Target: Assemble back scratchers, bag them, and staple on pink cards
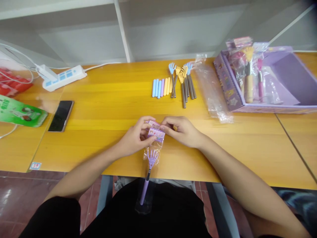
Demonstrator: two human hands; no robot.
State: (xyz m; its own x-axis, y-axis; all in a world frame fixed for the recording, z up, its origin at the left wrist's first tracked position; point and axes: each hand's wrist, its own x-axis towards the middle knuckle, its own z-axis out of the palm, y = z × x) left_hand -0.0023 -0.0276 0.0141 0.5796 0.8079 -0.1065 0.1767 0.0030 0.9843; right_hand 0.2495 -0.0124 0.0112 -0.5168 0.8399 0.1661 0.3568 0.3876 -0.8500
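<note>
A purple hand-shaped back scratcher [144,192] lies inside a clear plastic bag [146,209] that hangs past the table's near edge. At the bag's top is a folded pink and purple header card [156,134]. My left hand [135,138] pinches the card between thumb and fingers from the left. On the right, my right hand [182,130] is closed with its thumb and fingertips at the card's upper right corner. Beyond my hands lie several short coloured handles [161,88] in a row, and beside them several metal-stemmed scratcher heads [182,82] in blue and yellow.
A purple box [235,99] at the right holds bagged scratchers [249,86]. Next to it lies a clear plastic sleeve [213,89]. At the left are a phone [61,116], a white power strip [64,78] with cables, and a green package [22,112]. A shelf [122,31] stands behind.
</note>
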